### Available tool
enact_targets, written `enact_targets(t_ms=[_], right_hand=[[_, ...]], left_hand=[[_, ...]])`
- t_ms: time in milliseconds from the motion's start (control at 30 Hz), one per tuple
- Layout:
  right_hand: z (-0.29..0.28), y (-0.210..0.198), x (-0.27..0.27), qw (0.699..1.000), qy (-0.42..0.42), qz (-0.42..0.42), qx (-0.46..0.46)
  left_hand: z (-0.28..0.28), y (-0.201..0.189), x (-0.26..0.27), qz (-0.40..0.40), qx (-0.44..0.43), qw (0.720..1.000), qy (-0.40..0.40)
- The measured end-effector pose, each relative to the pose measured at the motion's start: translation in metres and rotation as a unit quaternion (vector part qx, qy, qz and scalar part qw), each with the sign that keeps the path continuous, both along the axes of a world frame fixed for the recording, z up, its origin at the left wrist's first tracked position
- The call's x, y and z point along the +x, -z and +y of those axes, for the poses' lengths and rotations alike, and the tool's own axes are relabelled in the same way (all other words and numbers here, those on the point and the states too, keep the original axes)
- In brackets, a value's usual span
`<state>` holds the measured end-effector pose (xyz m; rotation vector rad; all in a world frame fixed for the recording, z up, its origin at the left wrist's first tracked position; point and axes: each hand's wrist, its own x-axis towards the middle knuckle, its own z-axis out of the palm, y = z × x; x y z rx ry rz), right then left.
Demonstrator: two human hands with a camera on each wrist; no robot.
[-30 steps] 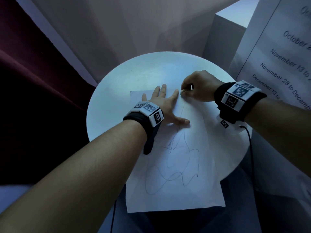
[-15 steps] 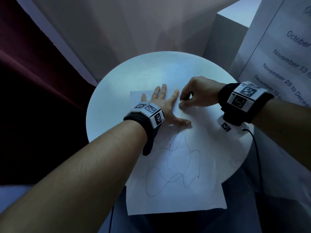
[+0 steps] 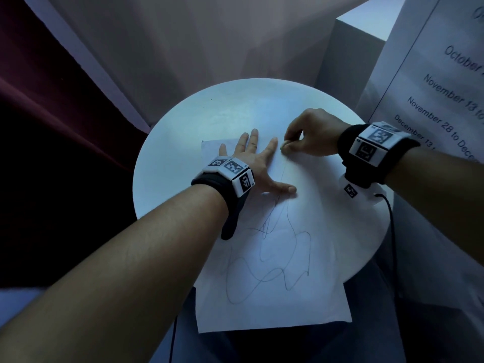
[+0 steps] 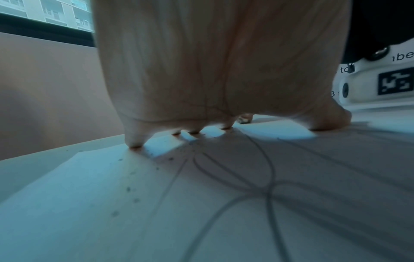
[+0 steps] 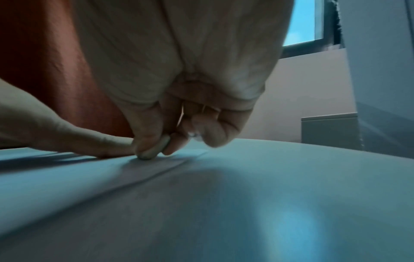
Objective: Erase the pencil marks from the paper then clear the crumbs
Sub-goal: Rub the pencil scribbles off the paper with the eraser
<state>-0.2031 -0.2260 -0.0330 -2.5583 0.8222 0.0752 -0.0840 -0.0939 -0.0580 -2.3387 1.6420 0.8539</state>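
A white sheet of paper (image 3: 275, 305) with looping pencil scribbles (image 3: 272, 260) lies on a round white table (image 3: 199, 119), its near end hanging over the edge. My left hand (image 3: 258, 166) lies flat on the sheet's far part, fingers spread, pressing it down. My right hand (image 3: 309, 140) pinches a small pale eraser (image 5: 154, 150) between thumb and forefinger and holds its tip on the paper near the far edge, just right of my left forefinger. Dark eraser crumbs (image 4: 134, 186) dot the paper in the left wrist view.
A white board with printed dates (image 3: 440, 82) leans at the right. A grey box (image 3: 348, 48) stands behind the table. A dark red curtain (image 3: 47, 121) hangs at the left. A black cable (image 3: 391, 231) runs down past the table's right edge.
My right hand with the eraser slid toward me along the pencil line, then back to the far edge. My left hand stayed flat on the paper.
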Motion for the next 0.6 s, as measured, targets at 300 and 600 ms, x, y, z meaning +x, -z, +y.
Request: enact_targets(t_ms=[300,600], right_hand=[[0.010,0.002,-0.005,0.999,-0.042,0.009,0.002],[0.007,0.001,-0.010,0.998,-0.047,0.024,0.020]], left_hand=[[0.000,0.001,0.001,-0.001,0.000,1.000,0.002],[0.001,0.000,0.001,-0.001,0.002,1.000,0.003]])
